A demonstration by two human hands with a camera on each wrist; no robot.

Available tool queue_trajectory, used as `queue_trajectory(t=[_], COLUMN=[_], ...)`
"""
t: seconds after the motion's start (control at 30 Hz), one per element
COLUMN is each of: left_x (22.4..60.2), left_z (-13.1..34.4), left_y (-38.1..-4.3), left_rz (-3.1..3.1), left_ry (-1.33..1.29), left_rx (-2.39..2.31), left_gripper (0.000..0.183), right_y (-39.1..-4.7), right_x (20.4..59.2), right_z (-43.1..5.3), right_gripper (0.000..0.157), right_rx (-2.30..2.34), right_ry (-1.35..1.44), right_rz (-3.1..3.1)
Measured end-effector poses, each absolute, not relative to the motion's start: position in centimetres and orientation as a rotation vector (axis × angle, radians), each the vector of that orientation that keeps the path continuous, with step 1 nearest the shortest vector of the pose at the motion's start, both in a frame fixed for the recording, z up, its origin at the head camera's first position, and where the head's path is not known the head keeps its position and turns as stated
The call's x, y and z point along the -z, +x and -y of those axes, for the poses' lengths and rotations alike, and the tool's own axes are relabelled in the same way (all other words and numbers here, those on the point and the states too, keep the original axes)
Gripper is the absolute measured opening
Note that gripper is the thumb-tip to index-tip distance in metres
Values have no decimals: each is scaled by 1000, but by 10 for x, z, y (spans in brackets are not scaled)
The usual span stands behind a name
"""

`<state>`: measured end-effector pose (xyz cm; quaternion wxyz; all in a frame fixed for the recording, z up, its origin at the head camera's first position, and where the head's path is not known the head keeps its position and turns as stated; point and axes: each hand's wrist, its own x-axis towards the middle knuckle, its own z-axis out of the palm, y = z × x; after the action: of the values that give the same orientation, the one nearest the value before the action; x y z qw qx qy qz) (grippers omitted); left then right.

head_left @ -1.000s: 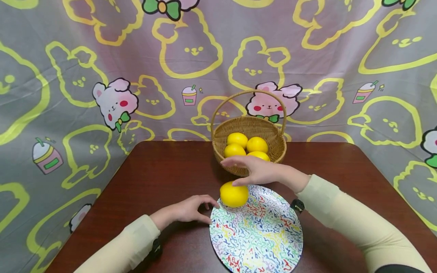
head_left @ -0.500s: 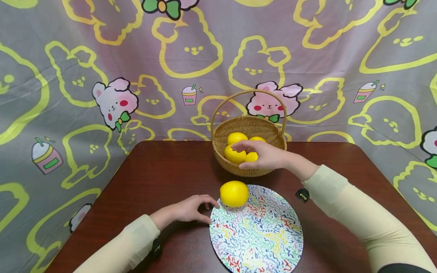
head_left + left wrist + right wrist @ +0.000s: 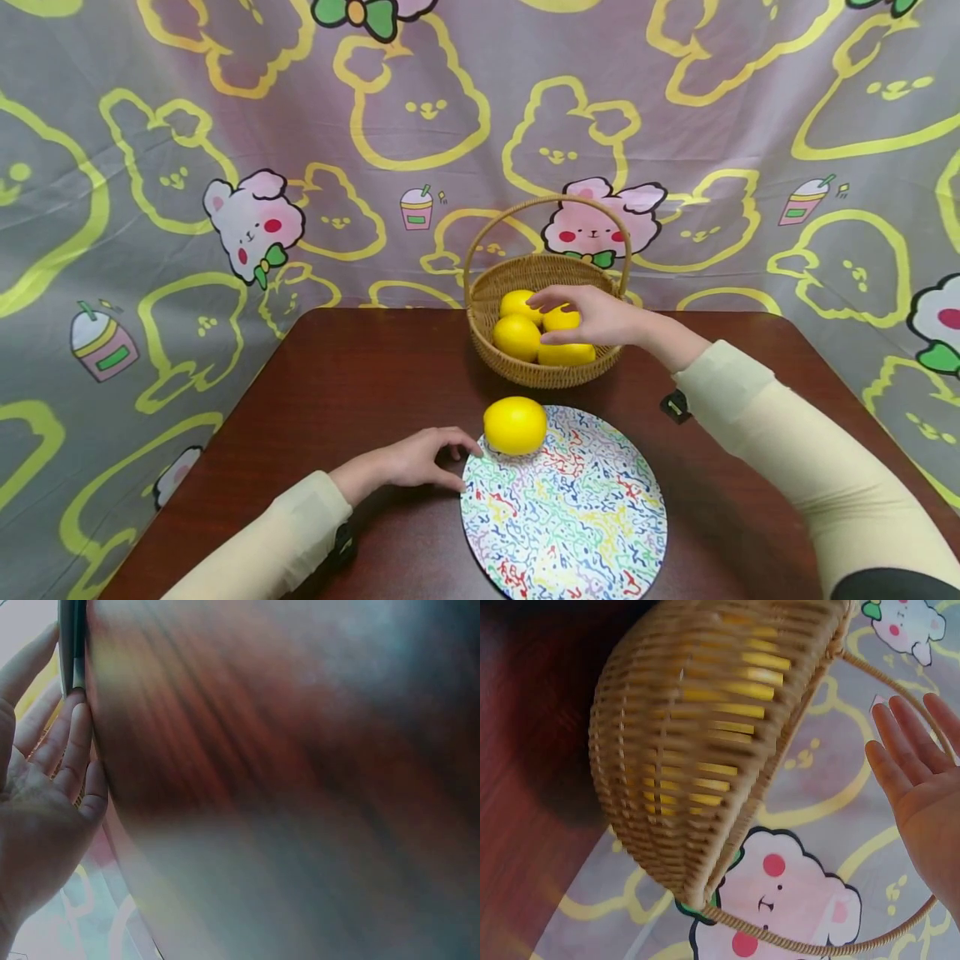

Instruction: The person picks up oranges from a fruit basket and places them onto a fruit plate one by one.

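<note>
One yellow lemon (image 3: pixel 515 426) lies near the far left rim of a round plate (image 3: pixel 585 517) covered in coloured squiggles. My left hand (image 3: pixel 416 458) is at the plate's left edge, thumb and fingers spread apart at the rim; the left wrist view shows the plate edge-on beside the fingers (image 3: pixel 73 742). Over the wicker basket (image 3: pixel 547 379) hovers my right hand (image 3: pixel 592 317), fingers loosely bent and nothing between them. Several lemons (image 3: pixel 516 337) sit in the basket, some partly hidden by that hand. In the right wrist view, yellow shows through the basket's weave (image 3: pixel 705 712).
The dark red-brown table (image 3: pixel 360 367) carries the plate and the basket, which stands at the back near its far edge. The basket's tall arched handle (image 3: pixel 551 200) rises behind the right hand. A patterned cloth (image 3: pixel 300 100) hangs behind and at the sides.
My right hand has left the lemon on the plate and moved up and away to the basket, fingers loose. The lemon and left hand have stayed in place.
</note>
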<state>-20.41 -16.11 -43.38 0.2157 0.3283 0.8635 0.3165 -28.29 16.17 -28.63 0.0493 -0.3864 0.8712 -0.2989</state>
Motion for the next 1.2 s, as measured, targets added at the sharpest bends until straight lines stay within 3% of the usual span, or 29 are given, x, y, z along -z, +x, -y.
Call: queue_trajectory(t=[0.4,1.2], left_x=[429,430], left_z=[160,160], left_y=[-203,-202], left_rz=[-2393,-2396], left_ry=[898,925], left_rx=[-867,-884], left_gripper=[42,42], right_y=[-307,-335], right_x=[282,321], right_z=[-168,-182], right_gripper=[64,69], right_rx=[880,764], right_ry=[-1107,-945], right_rz=[-2678,-2595])
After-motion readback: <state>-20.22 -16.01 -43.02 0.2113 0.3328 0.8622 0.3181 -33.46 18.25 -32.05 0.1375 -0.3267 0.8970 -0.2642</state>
